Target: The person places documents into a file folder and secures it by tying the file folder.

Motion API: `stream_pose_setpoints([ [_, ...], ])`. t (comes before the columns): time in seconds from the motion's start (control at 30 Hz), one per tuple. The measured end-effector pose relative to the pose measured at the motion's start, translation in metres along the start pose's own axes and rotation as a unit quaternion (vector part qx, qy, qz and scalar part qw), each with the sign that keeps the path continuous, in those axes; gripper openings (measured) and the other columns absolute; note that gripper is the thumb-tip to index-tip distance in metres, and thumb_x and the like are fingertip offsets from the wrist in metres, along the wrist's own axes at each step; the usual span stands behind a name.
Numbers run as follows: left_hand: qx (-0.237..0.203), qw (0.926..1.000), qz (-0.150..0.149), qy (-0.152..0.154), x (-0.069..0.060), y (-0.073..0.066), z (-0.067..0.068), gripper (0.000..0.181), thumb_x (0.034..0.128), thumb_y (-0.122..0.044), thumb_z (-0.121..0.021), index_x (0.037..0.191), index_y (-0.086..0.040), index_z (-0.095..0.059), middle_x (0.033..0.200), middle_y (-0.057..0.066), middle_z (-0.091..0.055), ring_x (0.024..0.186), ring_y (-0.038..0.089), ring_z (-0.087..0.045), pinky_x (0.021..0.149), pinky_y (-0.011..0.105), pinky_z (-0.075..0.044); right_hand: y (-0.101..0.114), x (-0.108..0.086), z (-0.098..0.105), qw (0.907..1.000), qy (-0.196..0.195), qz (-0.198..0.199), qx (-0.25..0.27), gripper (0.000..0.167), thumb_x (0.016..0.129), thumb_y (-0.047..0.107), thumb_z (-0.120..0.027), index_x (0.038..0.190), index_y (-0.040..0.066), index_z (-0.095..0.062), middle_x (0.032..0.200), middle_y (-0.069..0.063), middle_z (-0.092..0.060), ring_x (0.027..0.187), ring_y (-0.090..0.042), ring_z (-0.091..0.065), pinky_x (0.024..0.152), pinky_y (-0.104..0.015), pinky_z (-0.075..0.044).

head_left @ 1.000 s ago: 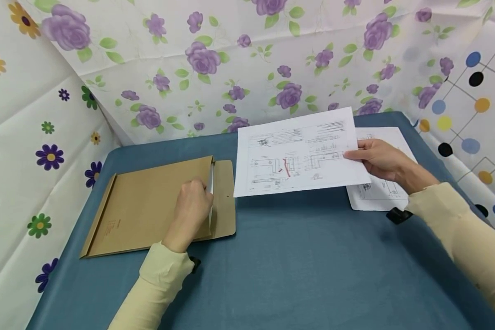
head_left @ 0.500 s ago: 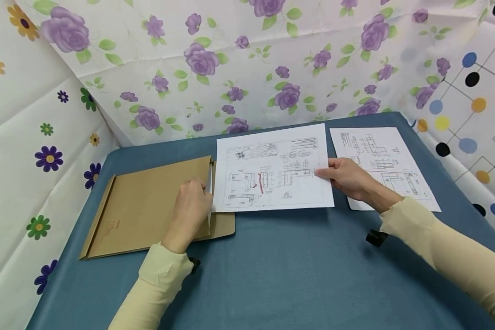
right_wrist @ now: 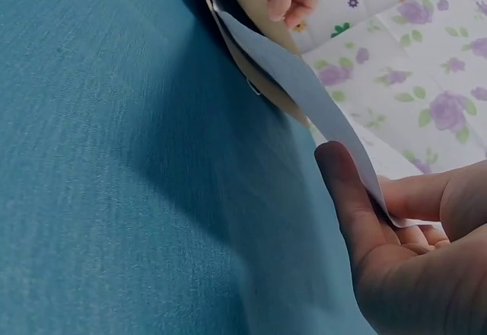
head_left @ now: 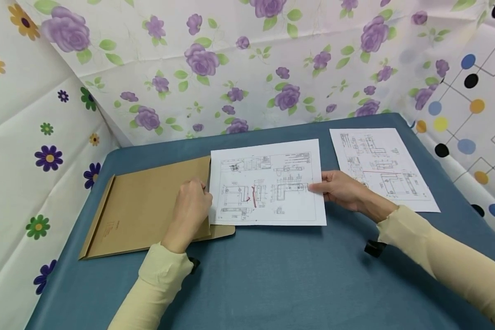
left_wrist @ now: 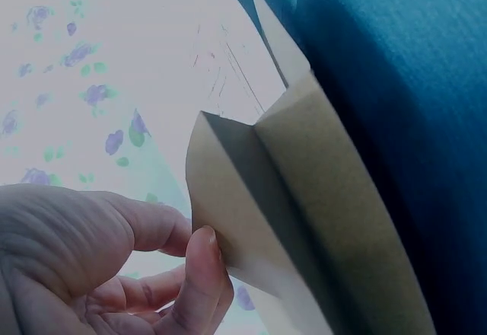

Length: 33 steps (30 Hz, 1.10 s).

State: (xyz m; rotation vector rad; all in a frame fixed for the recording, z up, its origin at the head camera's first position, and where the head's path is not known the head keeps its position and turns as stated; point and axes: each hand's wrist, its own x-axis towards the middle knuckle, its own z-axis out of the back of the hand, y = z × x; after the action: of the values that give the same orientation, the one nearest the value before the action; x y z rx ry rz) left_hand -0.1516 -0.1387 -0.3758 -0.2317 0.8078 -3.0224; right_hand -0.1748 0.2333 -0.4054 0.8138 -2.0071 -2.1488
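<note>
Left hand [head_left: 191,201] pinches the envelope [head_left: 148,204] at its lip, right hand [head_left: 346,191] grips the sheet [head_left: 267,178], and it's right between them, long axis hand to hand, left end at the envelope's mouth!

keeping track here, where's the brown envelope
In the head view, the brown envelope lies at left on the blue table, its open edge pinched by the left hand.
</note>
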Motion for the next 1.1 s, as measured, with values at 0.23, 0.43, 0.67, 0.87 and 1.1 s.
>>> stream_pose_setpoints([
  [0.23,-0.002,1.0,0.006,0.003,0.001,0.0,0.0,0.012,0.0894,0.011,-0.057,0.099,0.013,-0.065,0.095,0.027,-0.063,0.076,0.032,-0.06,0.061,0.037,-0.05,-0.004,-0.005,-0.001,0.9997,0.021,-0.009,0.009,0.048,0.103,0.005,-0.061,0.147,-0.008,-0.048,0.135,-0.021,-0.065,0.111,-0.027,-0.071,0.087,-0.039,-0.058],
  [0.43,0.001,0.9999,0.011,0.011,0.001,0.0,0.001,0.022,0.09,0.009,-0.058,0.11,0.015,-0.066,0.105,0.03,-0.064,0.085,0.036,-0.064,0.07,0.041,-0.055,-0.004,-0.004,-0.009,0.9994,0.031,-0.014,0.01,0.047,0.102,0.006,-0.062,0.146,-0.008,-0.049,0.132,-0.02,-0.067,0.111,-0.027,-0.07,0.088,-0.039,-0.058],
  [0.67,0.001,0.9998,0.012,0.013,0.001,0.0,0.002,0.022,0.0912,0.009,-0.058,0.111,0.015,-0.066,0.106,0.029,-0.064,0.086,0.036,-0.063,0.069,0.039,-0.054,0.001,0.004,-0.024,0.9996,0.025,-0.012,0.003,0.045,0.103,0.005,-0.06,0.146,-0.005,-0.051,0.134,-0.02,-0.066,0.112,-0.028,-0.07,0.088,-0.039,-0.058],
  [0.87,0.001,0.9999,0.008,0.011,0.0,0.001,0.003,0.02,0.0904,0.009,-0.056,0.108,0.014,-0.066,0.104,0.028,-0.065,0.086,0.035,-0.061,0.071,0.041,-0.053,0.009,0.019,-0.041,0.9998,0.018,-0.005,-0.001,0.043,0.104,0.006,-0.058,0.146,-0.002,-0.053,0.135,-0.019,-0.065,0.114,-0.029,-0.069,0.089,-0.042,-0.058],
  [1.1,0.001,1.0,0.003,0.009,-0.001,0.002,0.003,0.018,0.0903,0.009,-0.056,0.106,0.014,-0.066,0.1,0.026,-0.064,0.081,0.034,-0.06,0.067,0.038,-0.051,0.014,0.037,-0.065,0.9998,0.02,-0.008,0.005,0.042,0.104,0.003,-0.057,0.146,-0.001,-0.052,0.135,-0.019,-0.065,0.115,-0.029,-0.068,0.089,-0.041,-0.058],
])
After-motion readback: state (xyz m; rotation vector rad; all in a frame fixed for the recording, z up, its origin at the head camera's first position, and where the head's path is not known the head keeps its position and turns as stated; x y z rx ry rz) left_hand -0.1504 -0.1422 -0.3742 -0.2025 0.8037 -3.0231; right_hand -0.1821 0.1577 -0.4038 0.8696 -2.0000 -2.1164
